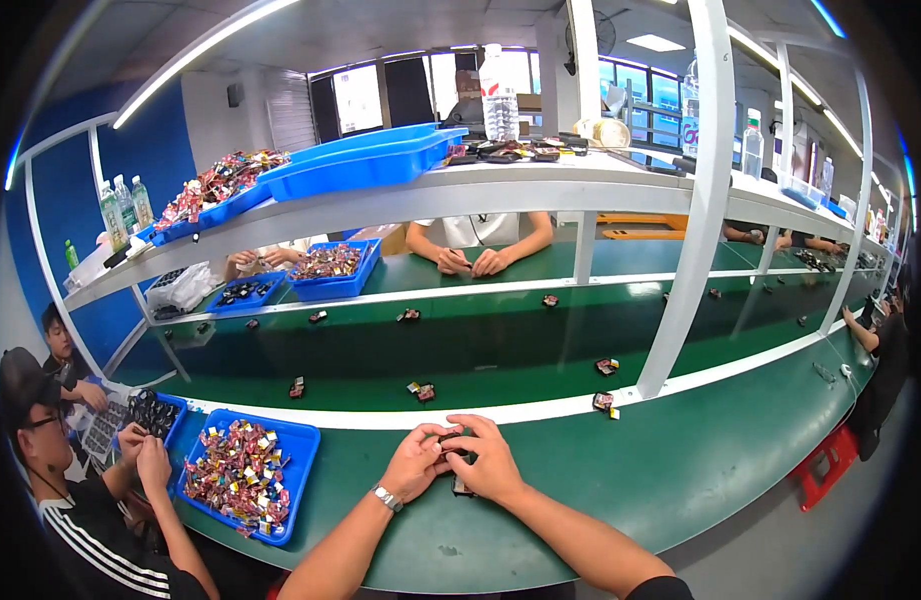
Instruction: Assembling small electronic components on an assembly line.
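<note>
In front of me, over the green bench top (581, 480), my left hand (413, 466) and my right hand (489, 462) meet. Fingers of both hands close round a small dark part (448, 440), mostly hidden by them. A second small dark piece (462, 488) lies on the bench just below my hands. To the left stands a blue tray (303, 470) heaped with small red, white and yellow parts (239, 470). My left wrist wears a metal watch (386, 497).
Beyond a white rail (501, 411), a green conveyor belt (501, 365) carries scattered small parts. One part (605, 402) sits on the rail. A white post (691, 220) rises at right. A co-worker (71, 490) sits close on my left; another person's hands (471, 262) work across the belt.
</note>
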{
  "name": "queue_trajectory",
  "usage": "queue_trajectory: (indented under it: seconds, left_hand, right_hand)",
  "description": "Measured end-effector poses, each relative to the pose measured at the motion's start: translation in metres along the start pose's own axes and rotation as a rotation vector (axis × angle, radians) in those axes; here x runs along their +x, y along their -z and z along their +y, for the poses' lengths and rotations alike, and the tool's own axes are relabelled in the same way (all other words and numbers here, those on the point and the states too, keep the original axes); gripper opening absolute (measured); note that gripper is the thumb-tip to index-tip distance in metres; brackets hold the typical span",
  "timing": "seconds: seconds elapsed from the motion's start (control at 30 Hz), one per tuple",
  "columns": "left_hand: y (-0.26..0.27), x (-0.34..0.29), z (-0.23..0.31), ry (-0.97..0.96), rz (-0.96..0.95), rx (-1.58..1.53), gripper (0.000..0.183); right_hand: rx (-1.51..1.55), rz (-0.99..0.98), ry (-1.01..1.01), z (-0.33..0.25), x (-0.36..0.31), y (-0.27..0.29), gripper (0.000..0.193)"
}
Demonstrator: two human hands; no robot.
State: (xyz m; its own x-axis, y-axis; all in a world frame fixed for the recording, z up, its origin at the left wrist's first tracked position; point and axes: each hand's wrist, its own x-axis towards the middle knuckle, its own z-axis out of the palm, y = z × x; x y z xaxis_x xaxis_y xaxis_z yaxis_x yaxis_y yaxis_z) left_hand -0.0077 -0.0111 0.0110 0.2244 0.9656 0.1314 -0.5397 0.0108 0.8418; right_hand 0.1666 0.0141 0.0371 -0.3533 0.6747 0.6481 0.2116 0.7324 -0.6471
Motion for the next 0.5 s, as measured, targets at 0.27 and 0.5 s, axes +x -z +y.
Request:
queue_trajectory:
  seconds: [0.27,0.5]
  left_hand:
    - [-0.0006,0.0002,-0.0003,0.004,0.053,-0.004,0.023]
    - [-0.0048,0.0007,0.0011,0.038,0.053,0.017,0.025]
  right_hand:
    - [-0.028,0.006,-0.017,0.0031,0.0006,-0.0016,0.016]
    - [-0.15,0.095,0.162,-0.0013,0.0042,-0.0033,0.013]
